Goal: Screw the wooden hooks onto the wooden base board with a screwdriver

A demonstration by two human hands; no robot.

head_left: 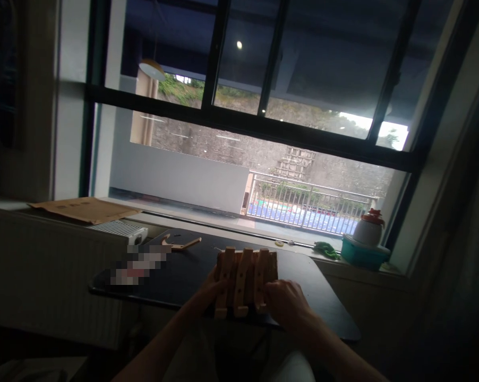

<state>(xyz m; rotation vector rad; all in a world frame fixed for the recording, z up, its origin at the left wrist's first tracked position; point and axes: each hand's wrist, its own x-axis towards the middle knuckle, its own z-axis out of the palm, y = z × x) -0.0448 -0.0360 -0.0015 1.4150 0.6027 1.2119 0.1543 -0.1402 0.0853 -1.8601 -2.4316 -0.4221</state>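
Note:
A wooden hook rack (240,281), with three curved slats on a backing board, is tilted up at the table's near edge. Small dark holes show along the slats. My left hand (211,291) is closed around the rack's left side, its thumb over the left slat. On the right, my right hand (285,300) is curled shut, its fingertips against the right slat; whatever they may pinch is hidden. A loose curved wooden hook piece (181,244) lies farther back on the dark table (303,286).
A blurred-out item (138,268) lies at the table's left. On the sill are a brown paper envelope (86,209), a green object (326,250), and a teal box (362,253) under a white container with a red top (370,227). A radiator (56,276) stands left, below the window.

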